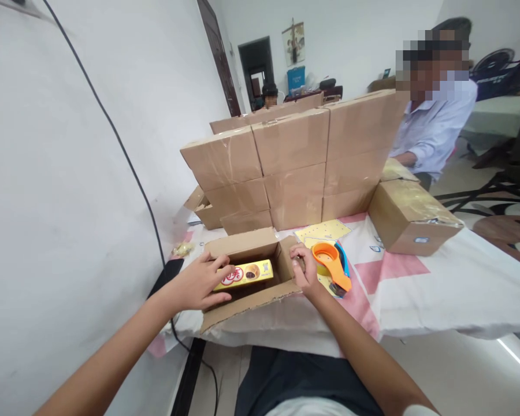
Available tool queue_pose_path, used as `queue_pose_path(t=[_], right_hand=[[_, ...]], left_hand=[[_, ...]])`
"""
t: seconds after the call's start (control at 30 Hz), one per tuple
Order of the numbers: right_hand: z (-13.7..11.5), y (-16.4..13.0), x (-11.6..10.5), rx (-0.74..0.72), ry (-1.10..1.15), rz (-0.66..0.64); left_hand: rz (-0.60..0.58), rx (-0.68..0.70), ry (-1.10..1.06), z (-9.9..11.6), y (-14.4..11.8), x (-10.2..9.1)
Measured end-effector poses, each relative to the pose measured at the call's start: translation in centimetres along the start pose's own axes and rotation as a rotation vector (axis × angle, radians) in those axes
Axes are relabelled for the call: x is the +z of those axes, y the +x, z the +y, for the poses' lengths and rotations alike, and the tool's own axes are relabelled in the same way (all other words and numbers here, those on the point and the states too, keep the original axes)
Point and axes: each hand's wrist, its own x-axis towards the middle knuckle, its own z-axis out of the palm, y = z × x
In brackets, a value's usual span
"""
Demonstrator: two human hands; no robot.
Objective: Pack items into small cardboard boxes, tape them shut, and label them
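Cardboard cartons (294,167) stack in a wall across the middle of the frame, on a surface (450,283) under a white and pink cloth. Lower centre, an open cardboard box (247,271) sits at the near edge. Inside it lies a yellow snack pack (245,274); the left hand (199,283) rests a loose grip on its end. The right hand (304,268) pinches the box's right flap, just beside an orange tape dispenser (331,266).

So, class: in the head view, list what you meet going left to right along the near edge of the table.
Left hand → yellow packet in the open cardboard box → right hand → orange tape dispenser → sealed cardboard box.
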Motion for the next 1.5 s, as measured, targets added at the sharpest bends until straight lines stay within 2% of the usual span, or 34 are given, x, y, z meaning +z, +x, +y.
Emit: queue_pose_path(t=[0.1, 0.27, 0.43, 0.5, 0.6, 0.73, 0.83, 1.0, 1.07, 1.13, 1.17, 1.23, 1.3, 1.33, 1.43, 1.5], right_hand=[[-1.2, 0.9, 0.0, -0.016, 0.025, 0.059], [-3.2, 2.6, -0.9, 0.163, 0.01, 0.189], [-3.3, 3.0, -2.6, 0.211, -0.041, 0.231], [-2.9, 2.7, -3.1, 0.224, -0.047, 0.242], [-2.3, 2.3, -3.7, 0.301, -0.008, 0.26], [-2.1, 2.1, -3.9, 0.389, 0.018, 0.283], [-2.3, 2.0, -3.9, 0.35, -0.016, 0.227], [-2.0, 1.4, -3.9, 0.255, 0.07, 0.144], [-1.8, 1.1, -4.1, 0.288, 0.127, 0.01], [-1.6, 0.9, -4.3, 0.31, 0.144, -0.148], [-1.6, 0.9, -4.4, 0.301, 0.132, -0.2], [-1.4, 0.9, -4.5, 0.256, 0.096, -0.24], [-1.3, 0.9, -4.6, 0.217, 0.075, -0.243], [-1.3, 0.9, -4.6, 0.209, 0.072, -0.246], [-1.3, 0.8, -4.3, 0.212, 0.054, -0.257], [-1.3, 0.6, -4.1, 0.22, 0.04, -0.245]], left_hand=[[-0.037, 0.001, 0.012, 0.7, 0.3, -1.2], [-0.03, -0.094, -0.128, 1.6, 0.6, -0.8], [0.136, -0.157, -0.091, 2.9, 1.2, 1.4], [0.221, -0.142, -0.077, 3.4, 1.5, 2.1], [0.359, -0.09, -0.18, 4.3, 2.1, 2.7], [0.411, -0.084, -0.288, 5.3, 2.6, 3.1], [0.481, -0.174, -0.297, 5.5, 2.3, 4.0], [0.766, -0.415, -0.371, 6.3, 0.8, 6.6], [0.866, -0.469, -0.408, 7.1, 0.2, 7.8], [0.912, -0.504, -0.46, 7.9, -0.5, 8.8], [0.891, -0.491, -0.497, 8.2, -0.8, 9.2], [0.751, -0.394, -0.56, 8.5, -1.4, 9.5], [0.598, -0.291, -0.567, 8.4, -1.7, 9.2], [0.558, -0.284, -0.555, 8.2, -1.7, 8.7], [0.472, -0.402, -0.537, 7.2, -0.4, 6.1], [0.327, -0.468, -0.534, 6.7, 1.4, 4.0]])
